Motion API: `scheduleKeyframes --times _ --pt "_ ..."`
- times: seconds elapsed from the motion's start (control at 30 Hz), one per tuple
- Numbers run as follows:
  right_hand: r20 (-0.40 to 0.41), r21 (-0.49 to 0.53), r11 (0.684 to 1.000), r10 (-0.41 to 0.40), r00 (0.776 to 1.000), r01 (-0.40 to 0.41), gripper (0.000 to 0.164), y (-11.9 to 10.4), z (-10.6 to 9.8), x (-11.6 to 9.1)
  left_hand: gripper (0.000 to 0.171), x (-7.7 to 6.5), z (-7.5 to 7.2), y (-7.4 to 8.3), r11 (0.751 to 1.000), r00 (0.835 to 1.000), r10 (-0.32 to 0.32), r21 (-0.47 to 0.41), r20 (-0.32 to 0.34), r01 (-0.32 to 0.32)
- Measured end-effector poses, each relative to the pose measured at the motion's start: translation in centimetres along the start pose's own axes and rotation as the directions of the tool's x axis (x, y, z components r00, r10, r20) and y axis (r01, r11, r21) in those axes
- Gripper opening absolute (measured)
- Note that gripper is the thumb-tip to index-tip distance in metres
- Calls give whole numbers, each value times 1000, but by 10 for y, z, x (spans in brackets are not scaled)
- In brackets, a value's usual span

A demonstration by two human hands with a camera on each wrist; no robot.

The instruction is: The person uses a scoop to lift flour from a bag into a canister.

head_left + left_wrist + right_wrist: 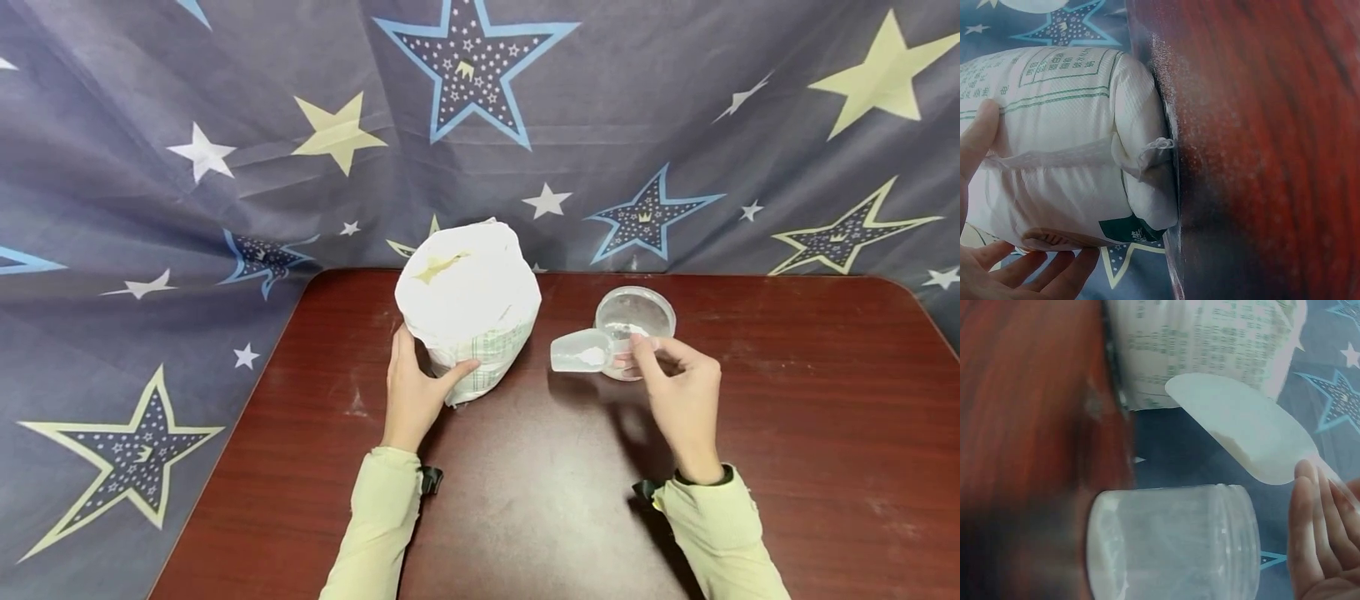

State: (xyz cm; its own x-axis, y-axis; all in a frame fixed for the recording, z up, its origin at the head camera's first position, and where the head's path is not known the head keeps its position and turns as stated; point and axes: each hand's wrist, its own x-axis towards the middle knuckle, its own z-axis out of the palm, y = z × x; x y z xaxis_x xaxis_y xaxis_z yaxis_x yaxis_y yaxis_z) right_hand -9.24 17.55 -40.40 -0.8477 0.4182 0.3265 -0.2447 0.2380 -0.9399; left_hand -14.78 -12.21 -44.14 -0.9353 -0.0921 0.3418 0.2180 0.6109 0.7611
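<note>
In the head view a white woven sack [498, 342] with green print stands upright, its mouth spread wide and the inside glaring white. My left hand [414, 392] grips its near left side, thumb across the front and fingers round the side. To the right, my right hand [686, 400] pinches the handle of a translucent plastic scoop [573, 350], which points left toward the sack. White powder [1232, 448] lies inside the scoop in the right wrist view. Below the scoop, partly hidden in the head view, a clear round jar [1166, 540] stands open with white powder at its bottom.
Everything stands on a reddish-brown wooden table [810, 400] with rounded far corners. A grey star-patterned cloth [577, 108] hangs behind the table and along its left side. White dust [1172, 81] is scattered on the tabletop beside the sack's base.
</note>
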Motion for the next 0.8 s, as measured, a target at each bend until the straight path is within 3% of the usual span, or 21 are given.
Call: scheduleKeyframes --times 0.17,0.33,0.53,0.8 --pt "2 171 984 42 999 -42 24 -5 -2 7 102 -2 0 -2 1000 1000 -2 -12 5 2" --pt "26 375 923 85 996 -89 26 -13 1 17 103 -3 -2 -5 1000 1000 -10 -17 -2 10" --pt "-22 455 888 84 996 -65 25 -26 3 30 105 0 0 -5 1000 1000 -7 -20 13 7" --pt "-21 539 842 37 999 -20 25 -39 9 50 101 0 -2 -5 1000 1000 -14 -25 11 14"
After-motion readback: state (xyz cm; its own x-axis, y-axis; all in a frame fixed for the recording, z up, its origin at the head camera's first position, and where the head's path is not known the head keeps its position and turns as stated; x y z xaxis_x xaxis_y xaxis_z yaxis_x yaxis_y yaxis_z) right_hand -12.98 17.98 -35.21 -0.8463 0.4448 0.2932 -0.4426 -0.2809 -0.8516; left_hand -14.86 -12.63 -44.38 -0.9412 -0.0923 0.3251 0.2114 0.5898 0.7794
